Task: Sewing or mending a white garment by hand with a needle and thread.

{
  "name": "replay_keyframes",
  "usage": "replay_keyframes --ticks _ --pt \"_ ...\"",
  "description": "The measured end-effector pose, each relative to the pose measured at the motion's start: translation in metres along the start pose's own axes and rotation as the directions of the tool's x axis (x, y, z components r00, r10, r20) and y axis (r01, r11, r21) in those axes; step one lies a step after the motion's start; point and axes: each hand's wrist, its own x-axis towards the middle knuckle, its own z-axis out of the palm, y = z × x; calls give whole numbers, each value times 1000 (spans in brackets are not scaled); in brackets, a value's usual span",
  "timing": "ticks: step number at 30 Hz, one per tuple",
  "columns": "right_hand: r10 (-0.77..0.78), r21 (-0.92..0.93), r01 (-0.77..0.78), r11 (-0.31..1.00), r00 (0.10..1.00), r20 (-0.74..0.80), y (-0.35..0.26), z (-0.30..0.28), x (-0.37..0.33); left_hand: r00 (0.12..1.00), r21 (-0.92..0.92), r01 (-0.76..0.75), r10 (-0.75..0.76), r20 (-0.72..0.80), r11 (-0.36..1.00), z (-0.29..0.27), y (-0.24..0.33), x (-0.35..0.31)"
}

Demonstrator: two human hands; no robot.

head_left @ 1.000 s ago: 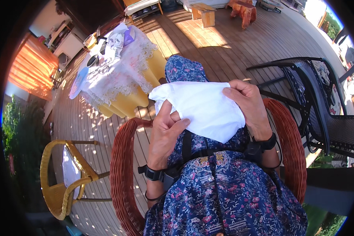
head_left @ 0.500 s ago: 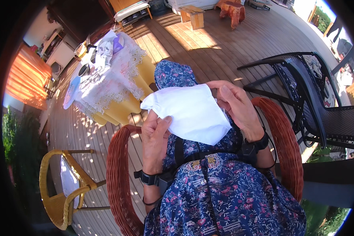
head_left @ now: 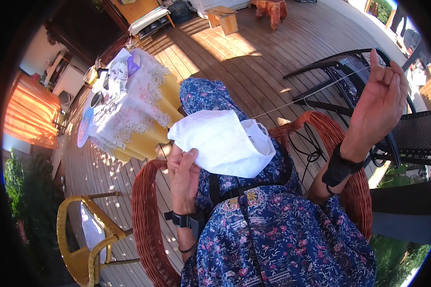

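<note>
Now left fingers (head_left: 189,160) pinch white cloth (head_left: 222,142), thread (head_left: 311,98) stretched rightward.

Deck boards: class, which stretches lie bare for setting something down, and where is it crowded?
Bare deck boards run between the lace-covered table and the black chair. The tabletop is crowded; the left hand holds white cloth, the right hand pulls thread.

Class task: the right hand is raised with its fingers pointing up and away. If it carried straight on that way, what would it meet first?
Probably nothing close: beyond the right hand, pinching a taut thread, only the black metal chair and wooden deck lie below; depth is unclear.
</note>
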Motion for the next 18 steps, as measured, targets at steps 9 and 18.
replay_keyframes --ticks 9,18 --pt "-189 -410 188 892 981 38 11 4 -1 1000 34 -6 5 13 999 -3 5 -3" --pt "871 -513 -757 405 149 469 46 2 -123 990 129 -13 -5 142 992 28 2 1"
